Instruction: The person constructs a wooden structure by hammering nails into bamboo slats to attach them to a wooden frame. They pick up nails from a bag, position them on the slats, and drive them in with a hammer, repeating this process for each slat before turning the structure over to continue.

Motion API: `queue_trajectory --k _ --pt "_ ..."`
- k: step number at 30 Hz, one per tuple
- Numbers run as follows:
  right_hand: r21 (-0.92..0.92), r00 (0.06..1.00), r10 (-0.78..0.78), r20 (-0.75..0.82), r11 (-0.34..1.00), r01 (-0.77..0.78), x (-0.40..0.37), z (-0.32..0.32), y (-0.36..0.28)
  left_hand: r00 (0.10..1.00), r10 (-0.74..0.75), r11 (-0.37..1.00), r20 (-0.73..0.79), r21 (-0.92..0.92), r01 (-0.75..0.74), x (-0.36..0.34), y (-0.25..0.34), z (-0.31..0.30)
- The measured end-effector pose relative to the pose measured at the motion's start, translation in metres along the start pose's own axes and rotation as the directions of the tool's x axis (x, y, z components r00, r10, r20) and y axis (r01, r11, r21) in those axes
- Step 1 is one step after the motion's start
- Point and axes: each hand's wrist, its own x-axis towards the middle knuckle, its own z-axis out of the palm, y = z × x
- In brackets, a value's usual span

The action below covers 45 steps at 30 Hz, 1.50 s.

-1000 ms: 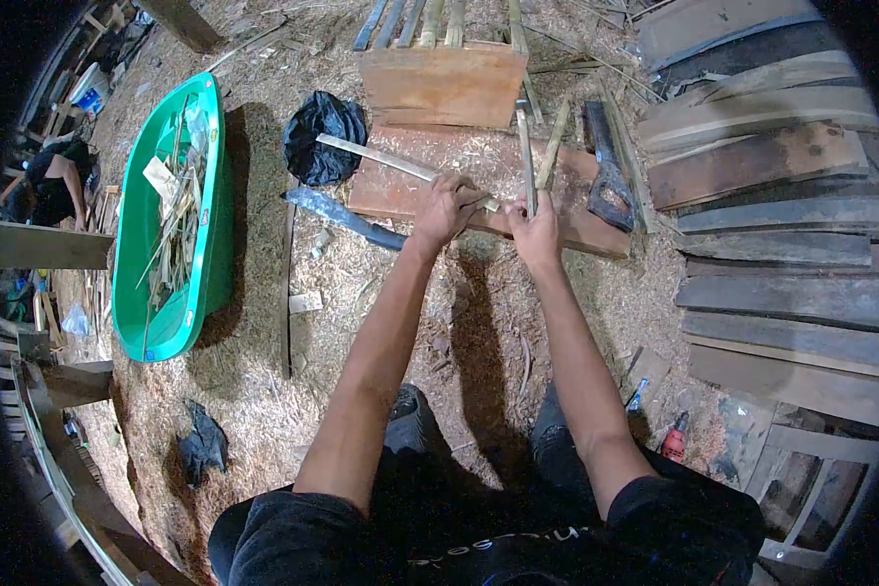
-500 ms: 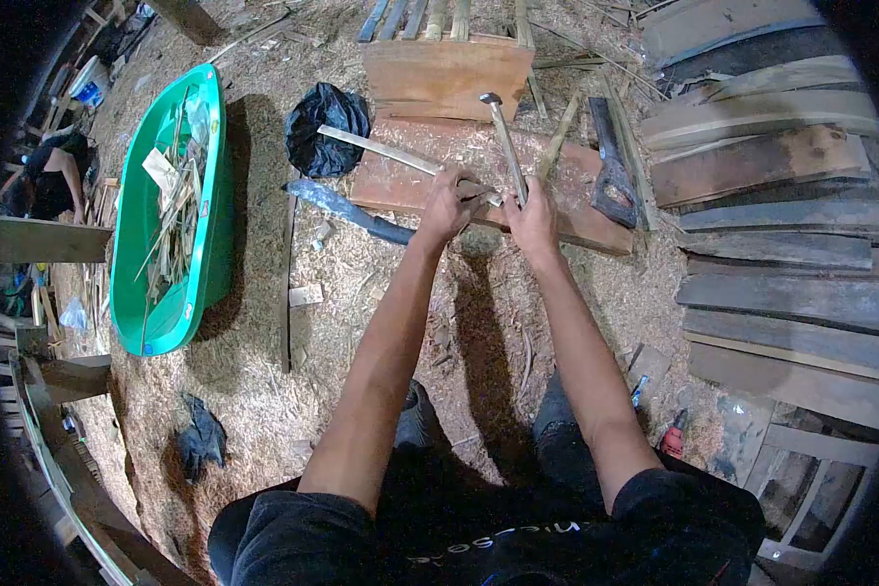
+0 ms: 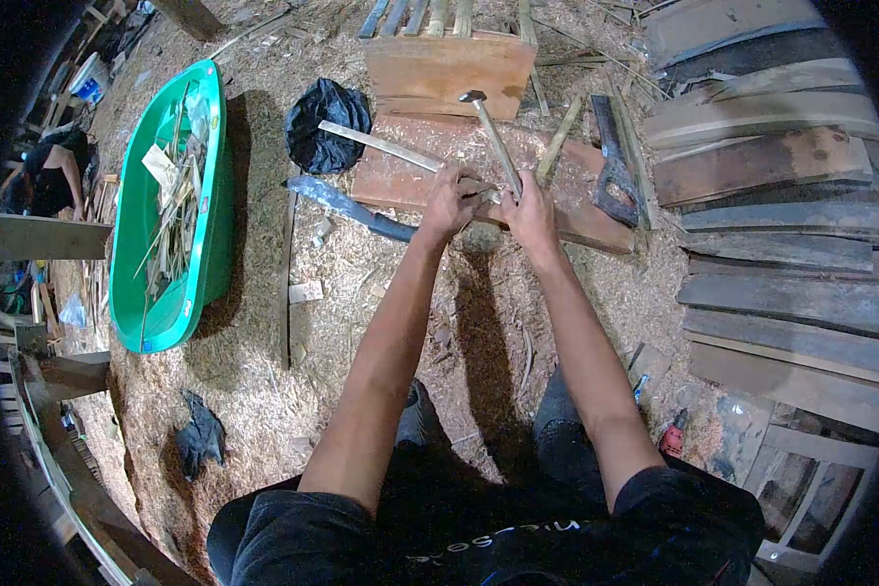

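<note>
My left hand (image 3: 451, 203) is closed around the near end of a thin wooden strip (image 3: 386, 147), which points up and to the left over a thick plank (image 3: 400, 181). My right hand (image 3: 531, 213) grips the handle of a hammer (image 3: 493, 137), its head raised and leaning left. Both hands are close together at the plank's front edge. A small pale bit lies between the fingertips, too small to name. To the right on the plank rest a handsaw (image 3: 615, 176) and a narrow wooden stick (image 3: 560, 142).
A machete-like blade (image 3: 342, 203) and a black plastic bag (image 3: 328, 127) lie left of the plank. A green tub (image 3: 215, 195) holds wood scraps. An upright board (image 3: 449, 76) stands behind. Boards (image 3: 781, 293) line the right side. A person (image 3: 57, 176) is at far left.
The hammer's head has tipped to the left and slightly upward as my right hand turned a little. My left hand and the wooden strip have barely moved.
</note>
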Motion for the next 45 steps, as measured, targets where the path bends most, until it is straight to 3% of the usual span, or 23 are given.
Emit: queue_trajectory --k 2,8,11,14,17,20,23,26,29,32,33,36,38,41,45 --pt "-0.010 0.999 0.030 0.014 1.000 -0.030 -0.001 -0.004 -0.008 0.999 0.029 0.999 -0.013 0.035 -0.029 0.001 -0.001 0.000" --pt "-0.066 1.000 -0.025 0.018 0.997 0.026 0.005 0.002 0.005 0.994 -0.104 0.992 0.035 -0.075 0.106 0.000 -0.001 0.003" --pt "0.054 0.997 -0.012 0.075 0.998 0.008 0.007 0.006 0.014 0.990 -0.137 0.989 0.041 -0.047 0.139 -0.003 0.002 0.009" --pt "-0.031 0.991 0.003 0.130 1.000 0.001 0.008 -0.005 -0.002 0.991 -0.124 0.979 0.041 -0.159 0.129 -0.005 0.006 0.019" --pt "-0.046 0.988 -0.155 -0.010 0.987 0.155 0.012 0.009 0.017 0.973 -0.228 0.955 0.024 -0.189 0.228 -0.003 0.016 0.019" --pt "-0.049 0.989 -0.146 0.002 0.988 0.146 0.013 0.007 0.015 0.974 -0.217 0.965 -0.065 -0.165 0.204 -0.009 0.005 0.034" --pt "0.002 0.997 -0.077 0.024 0.997 0.077 0.010 -0.002 0.003 0.972 -0.231 0.946 -0.040 -0.243 0.214 -0.009 0.007 0.031" --pt "0.062 0.984 -0.140 -0.115 0.987 0.147 -0.001 0.005 0.014 0.972 -0.227 0.955 -0.064 -0.209 0.209 -0.010 0.013 0.030" --pt "0.030 0.972 -0.100 -0.211 0.994 0.109 -0.029 0.010 0.019 0.972 -0.226 0.960 -0.062 -0.186 0.211 -0.009 0.017 0.026" --pt "0.224 0.982 0.091 -0.168 0.973 -0.052 -0.042 0.012 0.007 0.975 -0.217 0.973 -0.058 -0.092 0.211 -0.008 0.017 0.027" --pt "0.273 0.979 0.127 -0.162 0.959 -0.079 -0.042 0.014 0.009 0.973 -0.225 0.966 -0.059 -0.143 0.215 -0.008 0.018 0.025" --pt "0.239 0.975 0.168 -0.148 0.962 -0.130 -0.040 0.013 0.012 0.971 -0.232 0.947 -0.065 -0.245 0.210 -0.008 0.017 0.026" --pt "0.206 0.976 0.074 -0.203 0.978 -0.031 -0.041 0.010 0.010 0.973 -0.214 0.951 -0.086 -0.245 0.188 -0.008 0.011 0.030" --pt "0.226 0.983 0.062 -0.175 0.974 -0.021 -0.046 0.013 0.016 0.974 -0.223 0.974 -0.042 -0.044 0.222 0.000 0.021 0.016" --pt "0.284 0.985 0.141 -0.100 0.953 -0.107 -0.051 0.027 0.022 0.955 -0.236 0.968 -0.180 0.040 0.247 0.012 0.005 0.019"
